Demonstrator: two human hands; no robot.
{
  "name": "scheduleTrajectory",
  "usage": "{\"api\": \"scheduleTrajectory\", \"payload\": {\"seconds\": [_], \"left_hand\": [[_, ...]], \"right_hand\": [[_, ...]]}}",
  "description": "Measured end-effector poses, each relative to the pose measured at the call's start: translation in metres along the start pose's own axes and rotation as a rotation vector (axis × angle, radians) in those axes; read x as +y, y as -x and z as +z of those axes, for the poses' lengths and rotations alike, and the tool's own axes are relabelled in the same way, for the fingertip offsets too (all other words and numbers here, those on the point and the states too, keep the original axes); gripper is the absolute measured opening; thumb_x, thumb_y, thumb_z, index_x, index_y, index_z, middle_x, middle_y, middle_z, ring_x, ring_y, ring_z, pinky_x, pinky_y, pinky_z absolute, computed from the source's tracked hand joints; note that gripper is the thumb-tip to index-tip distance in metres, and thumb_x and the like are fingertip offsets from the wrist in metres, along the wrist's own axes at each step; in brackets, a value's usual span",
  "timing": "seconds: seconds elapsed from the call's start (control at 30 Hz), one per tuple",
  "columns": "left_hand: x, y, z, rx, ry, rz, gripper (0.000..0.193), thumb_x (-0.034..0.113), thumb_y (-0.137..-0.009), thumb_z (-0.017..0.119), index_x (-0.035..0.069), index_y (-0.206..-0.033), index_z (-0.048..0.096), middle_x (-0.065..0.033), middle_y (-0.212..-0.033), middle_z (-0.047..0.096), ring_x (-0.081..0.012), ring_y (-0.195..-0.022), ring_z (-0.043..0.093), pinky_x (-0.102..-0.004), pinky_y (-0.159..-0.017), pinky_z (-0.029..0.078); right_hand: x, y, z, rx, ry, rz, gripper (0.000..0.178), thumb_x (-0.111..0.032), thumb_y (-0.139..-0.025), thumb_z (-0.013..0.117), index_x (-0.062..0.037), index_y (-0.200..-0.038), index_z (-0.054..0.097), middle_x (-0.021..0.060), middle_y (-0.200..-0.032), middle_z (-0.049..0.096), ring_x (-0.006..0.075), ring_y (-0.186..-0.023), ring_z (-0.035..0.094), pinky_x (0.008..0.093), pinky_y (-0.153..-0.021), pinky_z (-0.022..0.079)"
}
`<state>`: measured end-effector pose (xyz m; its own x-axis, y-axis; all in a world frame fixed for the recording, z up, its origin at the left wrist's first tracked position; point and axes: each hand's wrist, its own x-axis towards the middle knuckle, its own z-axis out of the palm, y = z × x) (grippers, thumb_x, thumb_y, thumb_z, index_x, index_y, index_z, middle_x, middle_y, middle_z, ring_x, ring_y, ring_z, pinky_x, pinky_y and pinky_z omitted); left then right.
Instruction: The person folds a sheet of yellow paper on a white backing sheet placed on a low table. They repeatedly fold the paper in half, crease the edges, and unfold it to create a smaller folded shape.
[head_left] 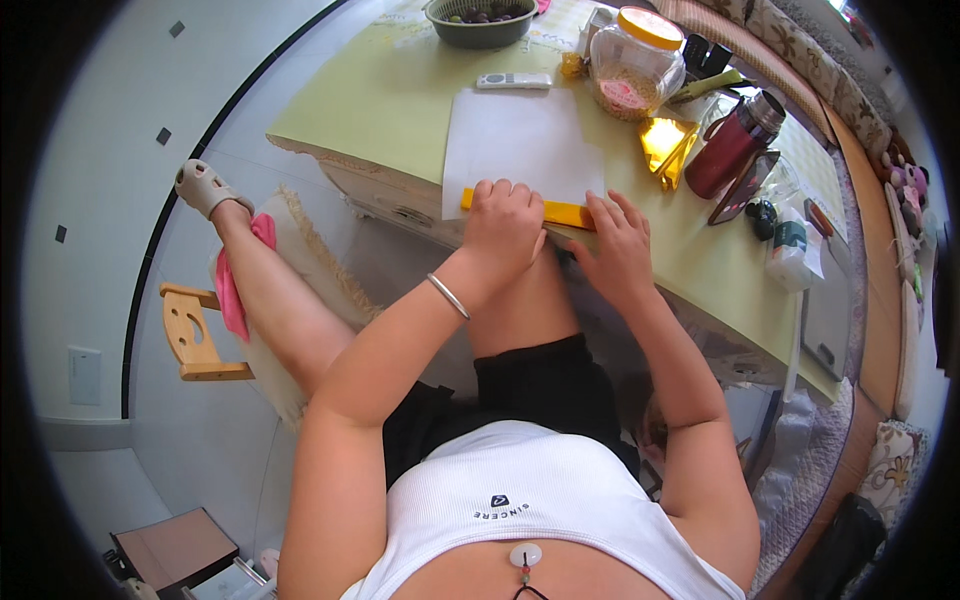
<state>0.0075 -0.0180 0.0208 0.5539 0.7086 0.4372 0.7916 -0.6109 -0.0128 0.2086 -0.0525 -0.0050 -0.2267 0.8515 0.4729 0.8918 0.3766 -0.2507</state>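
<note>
The left hand (503,225) is curled and presses down on the yellow strip (560,212) at the table's (400,90) near edge; the right hand (618,245), fingers spread, rests on its other end. The strip lies over the white sheet (515,140). Uneven pressure could skew the strip, and the sheet may slip toward the jar (635,60).

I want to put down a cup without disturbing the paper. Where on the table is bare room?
Bare tablecloth lies left of the white paper, between it, the green bowl and the table's left edge. The right side is crowded: plastic jar, red flask, gold triangle. Both hands press the yellow ruler.
</note>
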Motion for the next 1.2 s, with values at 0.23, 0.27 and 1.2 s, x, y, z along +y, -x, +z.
{"api": "scheduleTrajectory", "payload": {"seconds": [0.23,0.27,1.2], "left_hand": [[-0.017,0.0,0.004,0.064,0.053,0.167,0.024,0.014,-0.077,0.07,0.01,-0.1,0.075,-0.0058,-0.096,0.072,-0.024,-0.088,0.066,-0.0377,-0.078,0.045],[-0.023,0.0,-0.001,0.101,0.179,0.173,0.024,0.013,-0.077,0.07,0.011,-0.101,0.075,-0.0056,-0.098,0.073,-0.0246,-0.088,0.067,-0.0375,-0.077,0.046],[-0.048,0.007,-0.022,-0.152,0.458,0.053,0.013,0.007,-0.079,0.072,0.002,-0.091,0.071,-0.0201,-0.126,0.063,-0.0368,-0.115,0.06,-0.0415,-0.097,0.05]], "right_hand": [[-0.011,0.008,-0.026,-0.137,-0.256,-0.098,0.09,-0.019,-0.071,0.081,-0.0056,-0.149,0.038,0.0136,-0.144,0.05,0.0327,-0.14,0.039,0.0469,-0.115,0.029],[-0.009,0.003,-0.03,-0.115,-0.221,-0.118,0.094,-0.018,-0.07,0.082,-0.006,-0.151,0.035,0.0142,-0.148,0.046,0.033,-0.141,0.038,0.0467,-0.117,0.027],[-0.007,-0.06,-0.034,-0.264,-0.228,-0.23,0.009,-0.014,-0.085,0.067,-0.0075,-0.09,0.071,0.0137,-0.124,0.064,0.0321,-0.121,0.057,0.0414,-0.096,0.047]]}}
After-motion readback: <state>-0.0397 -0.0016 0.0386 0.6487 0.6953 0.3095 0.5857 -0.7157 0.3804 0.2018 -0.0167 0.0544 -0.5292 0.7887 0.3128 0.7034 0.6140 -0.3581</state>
